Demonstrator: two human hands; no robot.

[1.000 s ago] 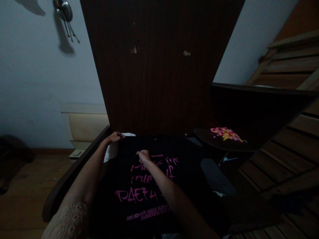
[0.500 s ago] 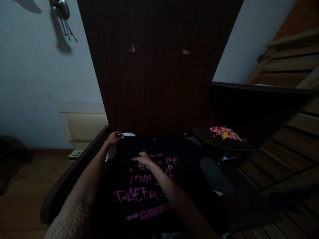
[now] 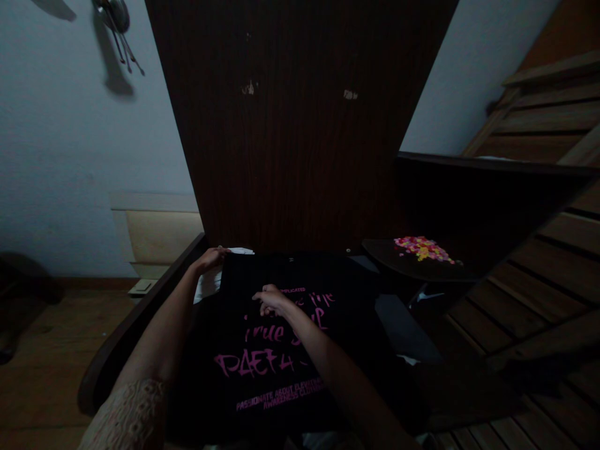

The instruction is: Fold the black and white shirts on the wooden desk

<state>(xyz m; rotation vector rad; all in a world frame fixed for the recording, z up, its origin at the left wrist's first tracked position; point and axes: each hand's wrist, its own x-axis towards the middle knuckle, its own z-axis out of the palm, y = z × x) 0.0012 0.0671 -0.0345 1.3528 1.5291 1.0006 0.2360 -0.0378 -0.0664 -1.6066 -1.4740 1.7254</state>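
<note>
A black T-shirt (image 3: 262, 390) with pink lettering lies spread out in front of me. My left hand (image 3: 212, 259) is closed in a pinch on the shirt's upper left edge, by the shoulder. Beneath that edge, a white striped cloth (image 3: 207, 287) shows. My right hand (image 3: 272, 301) rests over the upper part of the print, its fingers loosely bent and apart, covering some letters. Whether it grips any fabric does not show.
A dark wooden panel (image 3: 300, 156) rises behind the shirt, and a dark raised edge (image 3: 135, 331) runs along the left. To the right, a dark shelf (image 3: 375, 250) bears a pile of small colourful pieces (image 3: 424, 249). Grey cloth (image 3: 405, 331) lies beside the shirt.
My left hand has drawn the shirt's left edge slightly, and more of the white striped cloth shows. The fingers of my right hand have bent more, staying over the print.
</note>
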